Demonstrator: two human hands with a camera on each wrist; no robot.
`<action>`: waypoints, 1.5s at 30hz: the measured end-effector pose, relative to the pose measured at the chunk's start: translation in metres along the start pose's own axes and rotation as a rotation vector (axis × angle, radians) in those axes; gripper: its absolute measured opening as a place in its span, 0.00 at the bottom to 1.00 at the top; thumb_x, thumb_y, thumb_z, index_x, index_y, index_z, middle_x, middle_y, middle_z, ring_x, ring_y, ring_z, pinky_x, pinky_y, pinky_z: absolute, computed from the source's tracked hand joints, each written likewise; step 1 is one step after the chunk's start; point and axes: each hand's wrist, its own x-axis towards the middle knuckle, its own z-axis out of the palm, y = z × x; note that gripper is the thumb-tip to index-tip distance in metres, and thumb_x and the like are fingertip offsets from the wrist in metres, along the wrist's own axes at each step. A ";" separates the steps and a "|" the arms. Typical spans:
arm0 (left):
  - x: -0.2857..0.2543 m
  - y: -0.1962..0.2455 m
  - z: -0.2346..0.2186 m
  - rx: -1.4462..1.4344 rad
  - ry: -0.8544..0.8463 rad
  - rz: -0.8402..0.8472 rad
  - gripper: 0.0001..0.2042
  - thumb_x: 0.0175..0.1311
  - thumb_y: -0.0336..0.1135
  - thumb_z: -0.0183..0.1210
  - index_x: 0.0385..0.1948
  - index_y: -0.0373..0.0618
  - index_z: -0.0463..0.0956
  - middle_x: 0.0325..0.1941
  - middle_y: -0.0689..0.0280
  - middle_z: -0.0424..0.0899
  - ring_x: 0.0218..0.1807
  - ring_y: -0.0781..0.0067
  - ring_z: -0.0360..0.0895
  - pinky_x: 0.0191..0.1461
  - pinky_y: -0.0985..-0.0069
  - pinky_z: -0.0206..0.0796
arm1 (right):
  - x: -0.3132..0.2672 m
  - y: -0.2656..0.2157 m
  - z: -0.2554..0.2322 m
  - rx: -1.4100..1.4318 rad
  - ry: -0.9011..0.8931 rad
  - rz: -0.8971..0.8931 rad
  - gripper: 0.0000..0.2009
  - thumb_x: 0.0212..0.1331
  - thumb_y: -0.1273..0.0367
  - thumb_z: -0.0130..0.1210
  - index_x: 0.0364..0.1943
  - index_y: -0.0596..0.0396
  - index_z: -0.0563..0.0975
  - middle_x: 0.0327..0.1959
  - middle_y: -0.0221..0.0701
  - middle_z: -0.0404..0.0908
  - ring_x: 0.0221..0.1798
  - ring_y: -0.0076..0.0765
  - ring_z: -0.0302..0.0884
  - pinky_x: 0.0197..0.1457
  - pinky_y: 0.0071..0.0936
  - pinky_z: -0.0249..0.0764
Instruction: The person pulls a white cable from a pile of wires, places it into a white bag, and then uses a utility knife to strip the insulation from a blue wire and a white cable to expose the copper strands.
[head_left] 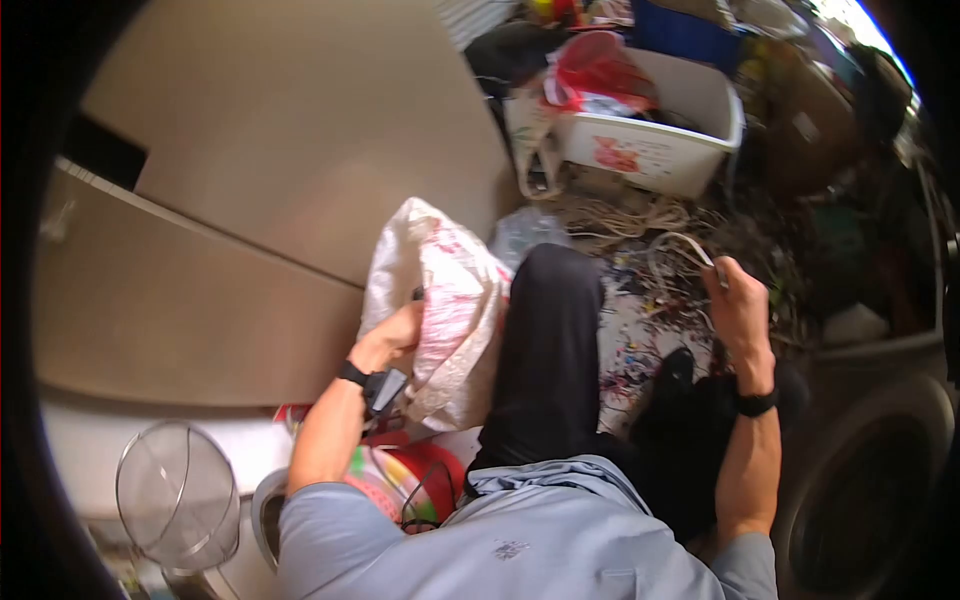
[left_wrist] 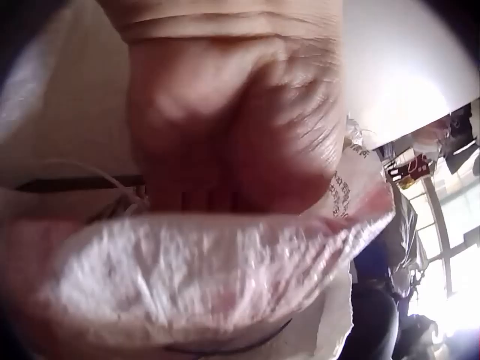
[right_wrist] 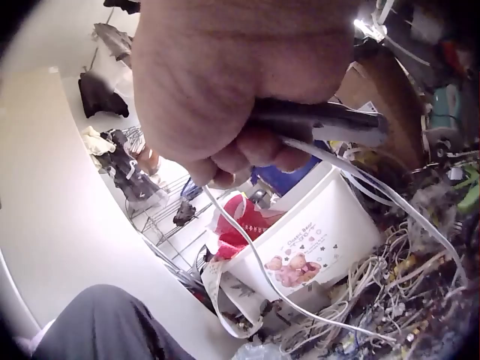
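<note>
My left hand (head_left: 398, 328) reaches into the mouth of a white woven sack (head_left: 455, 310) with pinkish-red marks. In the left wrist view the sack's rim (left_wrist: 202, 274) hides the fingers of that hand (left_wrist: 232, 112), so their grip cannot be seen. Over the cable pile, my right hand (head_left: 740, 305) grips a dark-handled tool (right_wrist: 322, 121) and a white cable (right_wrist: 251, 251). In the right wrist view, the fingers of this hand (right_wrist: 240, 82) curl round both, and the cable hangs in loops towards the tangled cables (right_wrist: 337, 307).
A white bin (head_left: 650, 150) with a bear picture and a red bag (head_left: 600, 75) stands beyond the cables. Coloured scraps (head_left: 635, 355) litter the floor. A large beige cabinet (head_left: 300, 130) is at the left, a round-doored machine (head_left: 870, 490) at the right, a wire strainer (head_left: 180, 495) lower left.
</note>
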 end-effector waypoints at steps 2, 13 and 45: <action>0.005 0.015 0.005 0.337 -0.136 0.023 0.18 0.77 0.37 0.55 0.60 0.33 0.77 0.60 0.61 0.82 0.56 0.74 0.77 0.60 0.73 0.72 | -0.001 -0.004 -0.003 0.011 -0.026 0.007 0.07 0.63 0.71 0.64 0.37 0.58 0.77 0.26 0.49 0.77 0.28 0.59 0.76 0.31 0.40 0.71; -0.106 0.165 0.030 1.628 0.639 0.603 0.11 0.65 0.28 0.57 0.44 0.32 0.84 0.33 0.49 0.87 0.39 0.65 0.88 0.45 0.68 0.79 | 0.017 0.006 -0.013 0.468 -0.133 0.285 0.08 0.71 0.70 0.56 0.39 0.61 0.80 0.22 0.26 0.70 0.26 0.20 0.64 0.29 0.25 0.63; 0.140 0.164 0.322 0.130 -0.858 0.240 0.10 0.74 0.33 0.56 0.47 0.36 0.80 0.37 0.65 0.84 0.39 0.76 0.80 0.50 0.76 0.71 | 0.072 0.044 -0.036 1.164 -0.111 0.606 0.16 0.75 0.60 0.54 0.48 0.60 0.83 0.34 0.28 0.83 0.29 0.18 0.70 0.32 0.20 0.65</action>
